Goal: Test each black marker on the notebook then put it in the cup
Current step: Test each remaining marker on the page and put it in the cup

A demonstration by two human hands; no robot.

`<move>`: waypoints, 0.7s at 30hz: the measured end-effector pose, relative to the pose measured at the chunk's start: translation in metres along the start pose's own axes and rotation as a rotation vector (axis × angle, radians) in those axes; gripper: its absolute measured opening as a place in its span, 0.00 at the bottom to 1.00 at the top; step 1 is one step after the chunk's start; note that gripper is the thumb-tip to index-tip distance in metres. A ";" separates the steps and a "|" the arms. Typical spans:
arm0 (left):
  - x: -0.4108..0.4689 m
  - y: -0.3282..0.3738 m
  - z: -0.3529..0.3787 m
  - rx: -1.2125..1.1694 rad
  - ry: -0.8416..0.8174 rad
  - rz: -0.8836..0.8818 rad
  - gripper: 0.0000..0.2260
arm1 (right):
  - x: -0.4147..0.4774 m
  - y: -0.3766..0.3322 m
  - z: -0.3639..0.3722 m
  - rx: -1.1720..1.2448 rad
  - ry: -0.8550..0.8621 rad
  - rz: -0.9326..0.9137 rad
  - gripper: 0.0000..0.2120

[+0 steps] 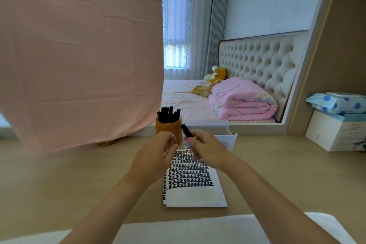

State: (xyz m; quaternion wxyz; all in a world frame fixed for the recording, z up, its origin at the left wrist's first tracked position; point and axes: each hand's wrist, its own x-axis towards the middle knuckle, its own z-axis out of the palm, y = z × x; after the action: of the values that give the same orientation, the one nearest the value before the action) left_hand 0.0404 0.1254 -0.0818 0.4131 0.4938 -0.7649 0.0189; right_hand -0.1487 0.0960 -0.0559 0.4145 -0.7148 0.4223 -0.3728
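Observation:
An open notebook [193,192] lies on the wooden desk, its page covered with rows of black marks. Behind it stands an orange-brown cup [167,128] holding several black markers [168,115]. My right hand [206,148] grips one black marker [187,130] above the notebook's far edge, its free end pointing up and left toward the cup. My left hand [158,152] hovers just left of it with fingers curled, in front of the cup. Whether the left fingers hold a cap is hidden.
A white plastic bin [223,134] stands behind the notebook to the right of the cup. A pink cloth [79,55] hangs over the desk's left side. A white box [336,132] with a blue dotted pack sits far right. A bed lies beyond the desk.

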 end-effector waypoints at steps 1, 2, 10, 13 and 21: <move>-0.006 -0.002 -0.003 0.009 0.005 0.004 0.07 | -0.003 0.000 0.005 -0.065 -0.027 0.009 0.07; -0.012 -0.003 -0.005 0.025 0.001 0.016 0.10 | -0.007 0.001 0.009 -0.157 -0.046 0.014 0.07; -0.047 -0.016 -0.018 0.175 -0.146 0.151 0.11 | -0.034 0.001 0.040 -0.553 -0.178 0.012 0.11; -0.056 -0.019 -0.020 0.214 -0.149 0.195 0.07 | -0.037 0.006 0.047 -0.570 -0.210 -0.009 0.11; -0.071 -0.027 -0.015 0.228 -0.242 0.115 0.10 | -0.042 0.022 0.058 -0.746 -0.140 -0.209 0.10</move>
State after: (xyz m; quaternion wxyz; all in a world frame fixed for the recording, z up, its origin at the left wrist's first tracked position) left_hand 0.0823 0.1710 -0.1285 0.2577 0.4914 -0.8290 0.0695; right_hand -0.1194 0.1439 -0.1058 0.1140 -0.8792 0.4242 -0.1844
